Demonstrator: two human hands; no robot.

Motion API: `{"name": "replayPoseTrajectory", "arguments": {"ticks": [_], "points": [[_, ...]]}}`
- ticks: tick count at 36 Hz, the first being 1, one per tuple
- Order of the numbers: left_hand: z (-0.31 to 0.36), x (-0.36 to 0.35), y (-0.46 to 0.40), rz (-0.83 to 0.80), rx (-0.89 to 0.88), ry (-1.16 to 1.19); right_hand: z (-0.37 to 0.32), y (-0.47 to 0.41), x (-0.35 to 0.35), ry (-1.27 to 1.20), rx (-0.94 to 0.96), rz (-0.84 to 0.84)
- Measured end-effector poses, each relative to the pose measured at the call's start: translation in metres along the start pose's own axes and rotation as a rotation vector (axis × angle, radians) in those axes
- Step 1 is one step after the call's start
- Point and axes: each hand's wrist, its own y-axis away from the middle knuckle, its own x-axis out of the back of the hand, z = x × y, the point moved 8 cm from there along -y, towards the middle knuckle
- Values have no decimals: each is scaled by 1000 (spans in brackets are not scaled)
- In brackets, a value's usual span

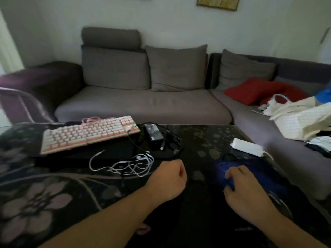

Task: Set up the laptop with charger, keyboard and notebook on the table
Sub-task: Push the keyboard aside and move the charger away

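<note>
Head view: pink-and-white keyboard (89, 134) lies on the dark laptop (100, 154) at table (206, 140) left. Black charger brick (154, 134) sits just right of it. Left hand (168, 179) clenched, holding nothing. Right hand (245, 187) fingers curl over a blue notebook (250, 170), blurred.

My right hand (248, 187) blurs over a blue thing (223, 169); whether I grip it, I can't tell.
</note>
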Motion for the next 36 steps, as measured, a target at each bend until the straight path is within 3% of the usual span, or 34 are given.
{"name": "replayPoseTrajectory", "arguments": {"ticks": [9,15,21,26,31,36], "points": [[-140,146,16,335,111,-231,-212,-67,-71,-282,222,-164],[-222,232,-13,380,226,-458,-294,-135,-119,-252,143,-208],[-266,241,-79,94,264,-563,-303,-180,-136,53,136,-29],[-269,230,-120,-135,313,-541,-286,-213,-151,94,135,-75],[-273,239,-126,-77,324,-537,-268,-219,-150,206,134,-15],[-300,265,-85,76,450,-555,-257,-212,-142,163,151,4]]}}
